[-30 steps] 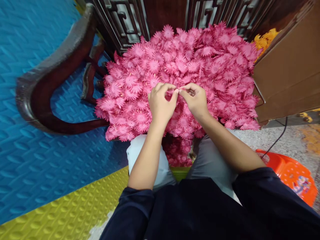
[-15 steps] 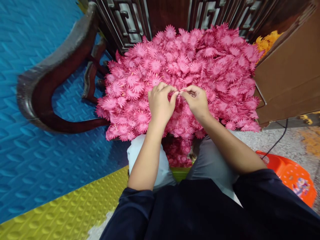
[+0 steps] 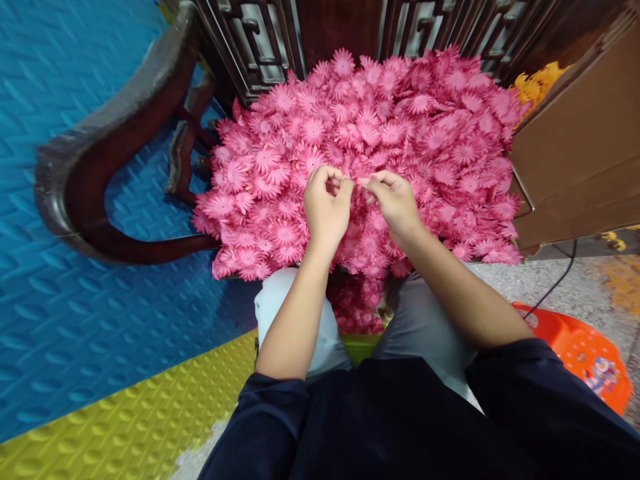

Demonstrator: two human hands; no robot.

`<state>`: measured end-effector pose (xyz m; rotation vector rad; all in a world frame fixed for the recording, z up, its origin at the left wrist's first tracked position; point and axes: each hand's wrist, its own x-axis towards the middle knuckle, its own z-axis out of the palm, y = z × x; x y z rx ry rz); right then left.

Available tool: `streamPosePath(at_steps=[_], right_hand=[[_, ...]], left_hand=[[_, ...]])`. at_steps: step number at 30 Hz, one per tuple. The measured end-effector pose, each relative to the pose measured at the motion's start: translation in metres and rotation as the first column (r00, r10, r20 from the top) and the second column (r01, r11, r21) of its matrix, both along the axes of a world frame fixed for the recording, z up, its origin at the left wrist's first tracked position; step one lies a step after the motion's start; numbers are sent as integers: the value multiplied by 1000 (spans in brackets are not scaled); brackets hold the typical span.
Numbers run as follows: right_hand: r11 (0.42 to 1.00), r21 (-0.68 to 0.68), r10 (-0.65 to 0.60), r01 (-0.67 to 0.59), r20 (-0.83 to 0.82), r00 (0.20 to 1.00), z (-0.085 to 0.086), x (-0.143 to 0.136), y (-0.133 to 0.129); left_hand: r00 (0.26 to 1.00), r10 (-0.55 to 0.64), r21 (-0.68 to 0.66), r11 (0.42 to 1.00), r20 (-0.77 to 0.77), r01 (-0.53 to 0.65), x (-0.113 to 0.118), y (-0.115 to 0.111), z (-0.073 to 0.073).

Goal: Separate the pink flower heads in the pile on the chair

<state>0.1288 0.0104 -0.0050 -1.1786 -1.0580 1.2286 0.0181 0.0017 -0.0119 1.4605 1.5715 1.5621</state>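
Note:
A broad heap of pink flower-shaped pieces [image 3: 425,140], with thin pointed petals, lies in front of me. Over its middle, my left hand [image 3: 329,208] is closed in a pinch, thumb against forefinger. Close by on the right, my right hand [image 3: 395,203] also pinches, its fingertips pointing toward the left ones with a narrow gap between. Whatever sits in either pinch is too small and blurred to name. More pink pieces [image 3: 357,307] show lower down between my knees, above a green edge [image 3: 361,347].
A curved dark wooden armrest [image 3: 65,180] borders the heap on the left, over blue matting [image 3: 45,320]. Dark latticed wood [image 3: 340,33] stands behind. To the right are a cardboard box [image 3: 585,147], orange pieces [image 3: 540,83], a black cable [image 3: 557,283] and an orange plastic stool [image 3: 580,347].
My left hand has turned a little, and its thumb and forefinger now form a rounder loop. The fingertips of the two hands, touching or nearly so before, have come slightly apart.

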Motion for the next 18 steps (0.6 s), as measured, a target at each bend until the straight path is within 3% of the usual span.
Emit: streamPosePath(at_steps=[3,5,10,18], right_hand=[[999,-25,39,-41,-77,996,0,0,-1],[994,-76,67,-78,-131,989,1,1,-1],[966,-227,90,-124,-154,984,4,3,1],[983,-152,97,-101,-39,995,9,3,-2]], left_hand=[[984,-1,-44,999,177,9,2,3,-4],[979,-1,-42,999,202,10,2,4,-6],[996,-66,37,997,-56,68,0,0,-5],[960,-26,-26,999,-280,19,5,-8,4]])
